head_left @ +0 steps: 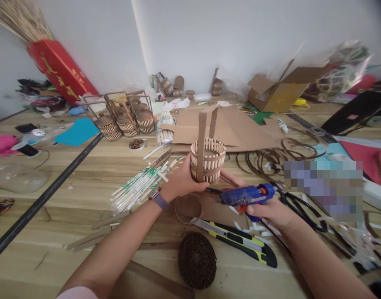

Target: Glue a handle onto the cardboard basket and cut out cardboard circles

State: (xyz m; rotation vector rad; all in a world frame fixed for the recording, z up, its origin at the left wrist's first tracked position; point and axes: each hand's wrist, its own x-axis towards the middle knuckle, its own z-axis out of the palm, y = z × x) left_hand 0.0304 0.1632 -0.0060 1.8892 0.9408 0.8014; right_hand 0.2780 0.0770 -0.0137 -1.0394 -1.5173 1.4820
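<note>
My left hand (181, 177) is closed around the lower left side of a small bucket-like basket (208, 161), made of pale sticks with brown bands and two upright cardboard strips. In my right hand (273, 211) is a blue hot glue gun (248, 195), its nozzle pointing left, just below the basket. Some fingers of the right hand reach behind the gun near the basket's base; whether they touch it I cannot tell. Under the hands lie a thin ring (188, 208), a yellow-and-black utility knife (237, 241) and a dark brown coiled roll (197, 260).
Finished lidded baskets with handles (125, 120) stand at the back left. Packaged sticks (143, 182) lie left of my hands, scissors (302, 211) and curled brown strips (259, 162) to the right. Cardboard sheets (240, 133) and an open carton (274, 93) are farther back.
</note>
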